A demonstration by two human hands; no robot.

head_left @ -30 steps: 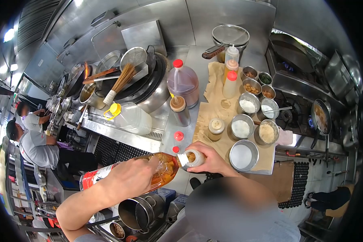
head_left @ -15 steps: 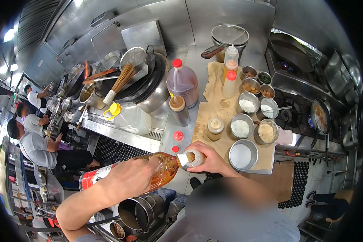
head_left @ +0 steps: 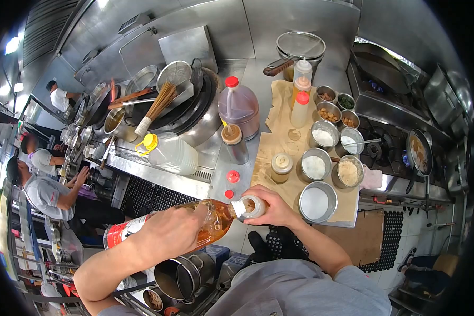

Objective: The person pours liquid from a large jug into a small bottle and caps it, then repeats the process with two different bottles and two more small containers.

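Two-Handed Pour: Alignment and Tilt

Worktop (head_left: 257, 79): ahead of the left hand (head_left: 173, 230) and right hand (head_left: 273, 207). Big bottle (head_left: 216, 226): gripped in the left hand, tilted, neck toward the right hand. Small bottle (head_left: 256, 206): held in the right hand, at that neck. Caps (head_left: 233, 176): just beyond both hands. Keep mouths aligned; regulate tilt to limit spillage.
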